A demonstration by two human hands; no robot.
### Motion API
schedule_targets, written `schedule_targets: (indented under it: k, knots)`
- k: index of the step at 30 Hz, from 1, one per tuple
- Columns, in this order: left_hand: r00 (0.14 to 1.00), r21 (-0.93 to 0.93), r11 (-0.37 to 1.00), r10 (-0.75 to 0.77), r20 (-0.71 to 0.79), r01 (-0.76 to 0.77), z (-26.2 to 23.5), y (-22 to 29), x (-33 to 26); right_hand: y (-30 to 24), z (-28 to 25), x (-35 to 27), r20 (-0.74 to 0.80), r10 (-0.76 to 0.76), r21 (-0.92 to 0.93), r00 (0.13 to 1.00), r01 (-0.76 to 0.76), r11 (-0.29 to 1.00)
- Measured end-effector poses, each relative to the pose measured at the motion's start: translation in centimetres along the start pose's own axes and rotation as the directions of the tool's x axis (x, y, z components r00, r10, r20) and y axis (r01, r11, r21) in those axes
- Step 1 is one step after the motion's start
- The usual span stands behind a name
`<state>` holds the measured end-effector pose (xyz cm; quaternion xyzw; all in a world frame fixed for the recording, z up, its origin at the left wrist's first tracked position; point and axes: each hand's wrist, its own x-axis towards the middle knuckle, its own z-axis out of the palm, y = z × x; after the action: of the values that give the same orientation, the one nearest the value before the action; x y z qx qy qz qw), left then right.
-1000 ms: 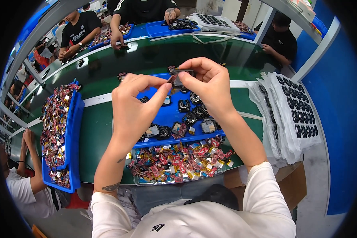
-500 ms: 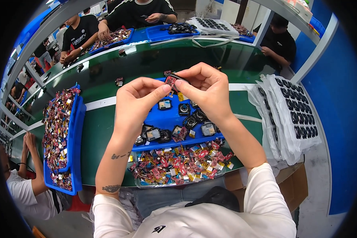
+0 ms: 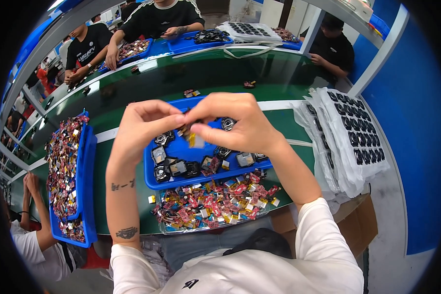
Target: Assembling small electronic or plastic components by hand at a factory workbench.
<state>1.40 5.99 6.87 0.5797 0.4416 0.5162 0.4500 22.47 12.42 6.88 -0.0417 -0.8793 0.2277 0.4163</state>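
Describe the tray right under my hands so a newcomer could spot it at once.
On the green bench, look straight below the left hand and right hand. The blue tray there holds a few small black parts, well spaced. The clear tray in front and the blue bin to the left are heaped with red pieces.

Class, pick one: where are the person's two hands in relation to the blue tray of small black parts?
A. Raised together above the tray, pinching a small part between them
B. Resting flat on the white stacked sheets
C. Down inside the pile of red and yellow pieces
A: the left hand and right hand meet above the blue tray, fingertips pinching a small part.
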Motion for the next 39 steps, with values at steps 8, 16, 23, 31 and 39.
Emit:
schedule_targets:
  k: [8, 16, 23, 31, 39]
  knots:
    - [0.927, 0.172, 0.980, -0.153, 0.341, 0.098, -0.7, 0.6, -0.3, 0.1, 0.6, -0.7, 0.266, 0.043, 0.305, 0.963, -0.127, 0.944]
    - [0.992, 0.272, 0.956, 0.122, -0.018, -0.113, -0.4, 1.0, -0.6, 7.5, -4.7, -1.7, -0.277, 0.488, 0.123, 0.828, -0.473, 0.872]
    - [0.971, 0.371, 0.909, 0.230, -0.073, -0.187, 0.3, 1.3, -0.7, 22.7, -12.1, -11.3, -0.631, 0.584, -0.458, 0.511, -0.853, 0.250]
    - [0.961, 0.379, 0.903, 0.258, -0.097, -0.204, 0.1, 1.2, -1.0, 26.8, -14.2, -13.8, -0.649, 0.661, -0.481, 0.377, -0.876, 0.027]
    - [0.938, 0.402, 0.880, 0.325, -0.124, -0.253, -0.2, 1.4, -1.1, 22.5, -12.5, -12.3, -0.592, 0.586, -0.667, 0.554, -0.745, 0.030]
